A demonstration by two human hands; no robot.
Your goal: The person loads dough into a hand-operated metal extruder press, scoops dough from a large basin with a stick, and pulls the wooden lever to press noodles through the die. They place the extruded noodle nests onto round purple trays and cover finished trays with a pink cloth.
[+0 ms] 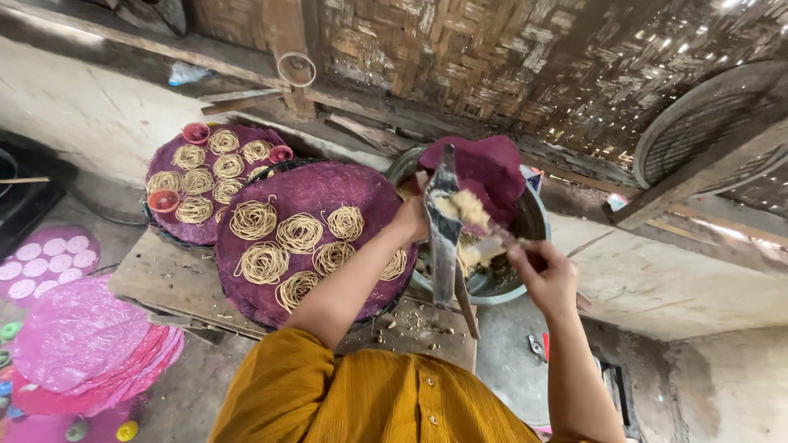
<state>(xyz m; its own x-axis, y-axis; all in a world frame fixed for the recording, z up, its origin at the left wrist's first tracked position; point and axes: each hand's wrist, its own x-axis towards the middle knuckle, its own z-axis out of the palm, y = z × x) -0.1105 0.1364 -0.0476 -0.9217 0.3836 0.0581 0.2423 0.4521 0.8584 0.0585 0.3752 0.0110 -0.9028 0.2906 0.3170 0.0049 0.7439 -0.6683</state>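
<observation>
Discs (pixel 45 261), pale and round, lie in rows on a purple sheet at far left, well apart from both hands. Pink sheets (pixel 82 336) are stacked below them. Rear tray (pixel 176 226), purple, carries noodle nests and small red cups (pixel 164 200). Front tray (pixel 308 193) overlaps it on a wooden board (pixel 164 279) and carries more nests (pixel 300 232), just left of the left-hand fingers.

Left hand (pixel 410 220) is closed around the upper part of a grey metal press (pixel 443 238), which stands nearly upright; the fingers wrap behind it and are mostly hidden. Yellowish dough (pixel 466 207) sits on the press, just right of these fingers.

Right hand (pixel 546 275) is closed around a slim tool (pixel 492 242); the fingers curl over its handle, and its tip reaches the dough. Whether the tool is a knife or a scraper cannot be told.

Metal basin (pixel 538 217) sits behind and between both hands, with a purple cloth (pixel 484 168) draped over its far rim. Wall of woven bamboo (pixel 509 57) rises beyond, and a woven tray (pixel 706 123) leans at far right.
</observation>
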